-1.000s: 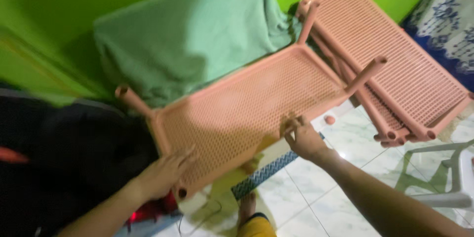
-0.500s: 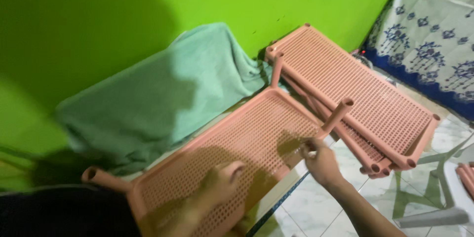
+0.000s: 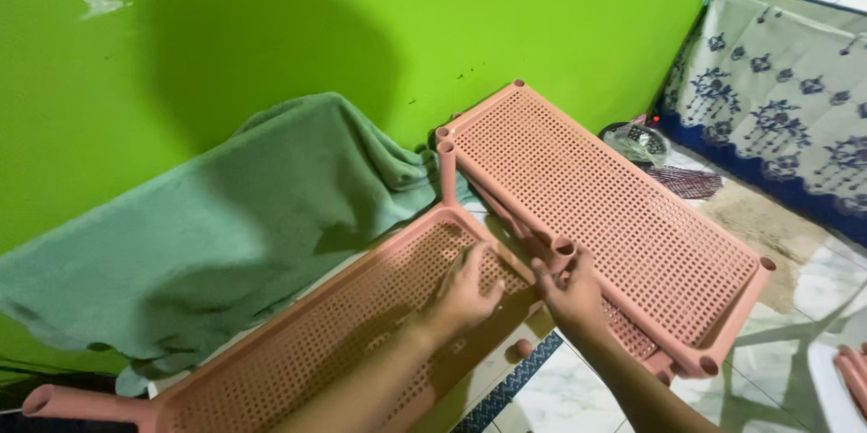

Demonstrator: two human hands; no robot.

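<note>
A pink perforated plastic shelf panel lies tilted in front of me, with a leg tube at its far-left corner. My left hand rests on the mesh near the panel's right end, its fingers curled at the rim. My right hand is just to the right, closed around a short upright pink leg tube at the panel's near-right corner. The two hands are almost touching. More pink panels lie stacked flat beyond the right hand.
A green towel drapes over something against the bright green wall. A floral cloth hangs at the right. On the tiled floor are a small pink cap, a patterned strip, a mesh bowl and loose pink tubes.
My left hand slid from the panel's left corner along the mesh to its right end, beside my right hand. My right hand closed on the corner leg tube. The view lifted towards the wall.
</note>
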